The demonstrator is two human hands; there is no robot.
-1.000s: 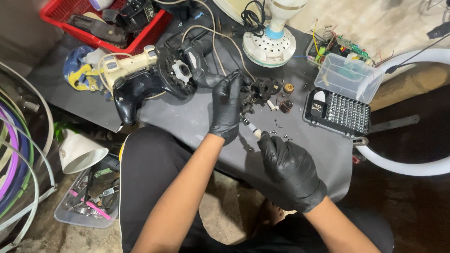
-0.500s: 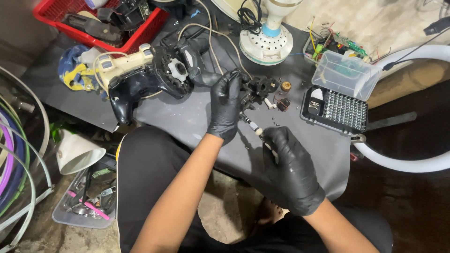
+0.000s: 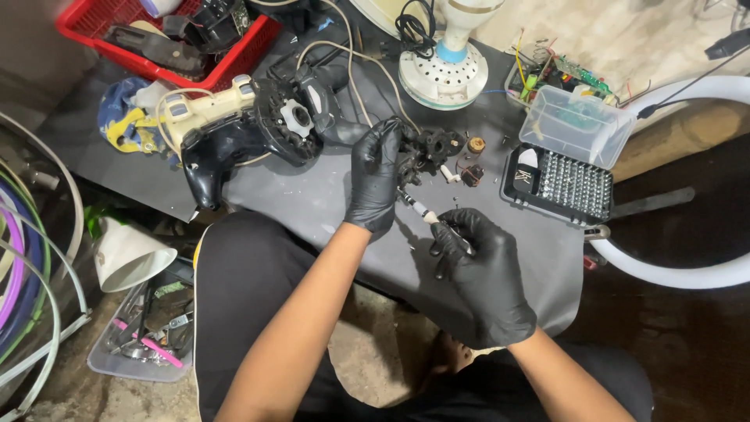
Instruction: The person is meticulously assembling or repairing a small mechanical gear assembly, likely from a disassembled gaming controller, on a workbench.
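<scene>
Both hands wear black gloves. The left hand pins a small black plastic assembly to the grey mat near its far edge. The right hand is closed around one precision screwdriver, whose tip points up-left into the assembly just below the left fingers. Beside it lie a few loose small parts. One open bit case sits at the mat's right edge, and one black steering-wheel controller lies toward the left.
</scene>
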